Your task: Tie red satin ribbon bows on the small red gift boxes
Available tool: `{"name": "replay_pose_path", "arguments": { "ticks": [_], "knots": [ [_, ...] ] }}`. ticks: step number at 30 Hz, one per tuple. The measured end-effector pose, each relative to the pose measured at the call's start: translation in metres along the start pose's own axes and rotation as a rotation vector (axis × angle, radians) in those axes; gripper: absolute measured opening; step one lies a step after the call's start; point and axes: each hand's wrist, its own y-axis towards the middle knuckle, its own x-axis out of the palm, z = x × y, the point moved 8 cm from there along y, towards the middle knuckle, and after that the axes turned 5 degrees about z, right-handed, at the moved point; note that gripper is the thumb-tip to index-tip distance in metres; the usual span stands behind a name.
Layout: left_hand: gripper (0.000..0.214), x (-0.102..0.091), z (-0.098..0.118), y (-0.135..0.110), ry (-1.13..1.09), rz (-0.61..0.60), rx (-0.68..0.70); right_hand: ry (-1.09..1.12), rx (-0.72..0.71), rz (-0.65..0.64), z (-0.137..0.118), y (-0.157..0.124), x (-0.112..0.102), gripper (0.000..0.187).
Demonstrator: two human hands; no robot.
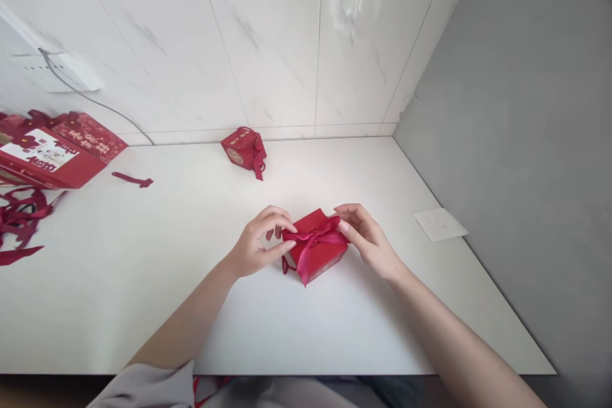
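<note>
A small red gift box [319,259] sits on the white table [143,293] in front of me, with a dark red satin ribbon [313,239] tied in a bow across its top. My left hand [261,243] pinches the left loop of the bow between thumb and fingers. My right hand [366,237] pinches the right loop. One ribbon tail hangs down over the box's front corner.
A second red box with a tied ribbon [245,148] stands at the back by the tiled wall. Flat red boxes [52,150] and loose ribbons [21,217] lie at the far left. A white paper slip [440,224] rests near the right edge, beside a grey wall.
</note>
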Motion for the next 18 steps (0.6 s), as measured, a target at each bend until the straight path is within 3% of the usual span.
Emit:
{"name": "replay_pose_path", "arguments": {
  "ticks": [5,13,18],
  "knots": [
    [0.006,0.001,-0.001,-0.001,-0.023,-0.002,0.007,-0.084,0.007,0.011,-0.006,0.0,-0.011,0.028],
    [0.009,-0.001,0.005,-0.003,0.051,0.024,0.023,-0.016,0.028,-0.219,-0.015,-0.008,-0.004,0.026],
    [0.016,0.003,0.004,-0.004,-0.188,-0.129,-0.016,0.053,0.03,-0.204,-0.013,-0.007,-0.001,0.021]
  ]
}}
